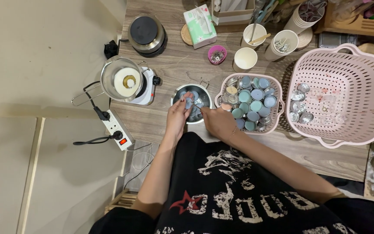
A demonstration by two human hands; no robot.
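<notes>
- Over the small steel pot (192, 103) at the table's (169, 65) near edge, both hands worked among blue-grey discs (182, 93) lying inside it
- Left hand (178, 116) reached into the pot from the near rim; fingertips were pinched on one of the discs, thumb and forefinger nearly closed around it
- Right hand (216, 121) rested at the pot's right rim, fingers curled around a thin metal tool (198, 109) whose tip pointed in toward the discs; grip closed, though how firmly could not be judged
- Judgement: the step went best with the disc held steady by its edge while the tool worked at it, wrists low over the rim so nothing dropped outside the pot
- Judgement: light pressure seemed wise; the discs looked small and possibly soft
- Just right of the pot stood a small pink basket (278, 113) filled with round tins, teal, blue and silver
- Further right sat a large pink basket (369, 78) holding a few shiny metal cups (300, 99)
- Left of the pot, a saucepan (122, 79) rested on a small hot plate, wired to a power strip (117, 129)
</notes>
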